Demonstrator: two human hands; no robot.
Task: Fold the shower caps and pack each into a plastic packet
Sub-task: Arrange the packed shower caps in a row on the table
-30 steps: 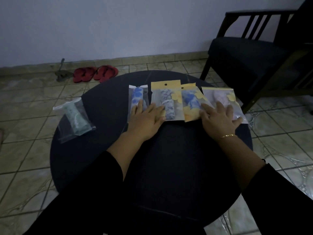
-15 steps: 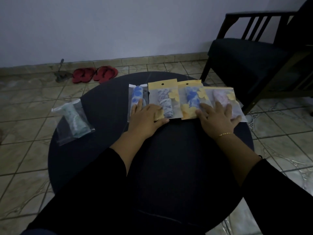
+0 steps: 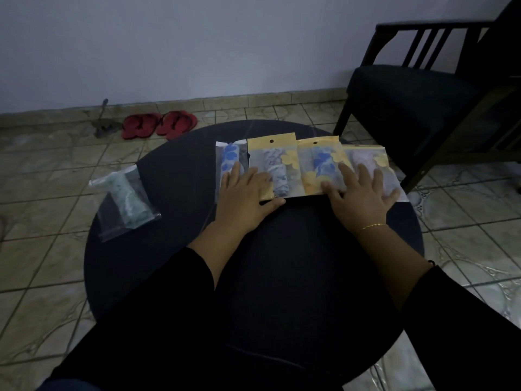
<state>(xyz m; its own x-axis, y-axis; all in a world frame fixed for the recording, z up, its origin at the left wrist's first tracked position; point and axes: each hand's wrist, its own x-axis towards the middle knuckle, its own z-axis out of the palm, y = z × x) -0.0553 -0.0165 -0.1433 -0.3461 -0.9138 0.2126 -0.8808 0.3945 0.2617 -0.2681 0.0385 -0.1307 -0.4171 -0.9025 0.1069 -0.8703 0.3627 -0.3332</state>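
Four filled packets (image 3: pixel 284 167) lie side by side, long axes pointing toward the wall, pressed flat by left hand (image 3: pixel 244 197) and right hand (image 3: pixel 359 197), fingers extended.

Four filled packets (image 3: pixel 282 170) overlap in a row; fifth packet (image 3: pixel 127 201) apart, left.

five packed packets (image 3: pixel 273 170), one round table (image 3: pixel 180 165), two hands (image 3: pixel 245 197), two red sandals (image 3: pixel 159 124), one chair (image 3: pixel 417 94)
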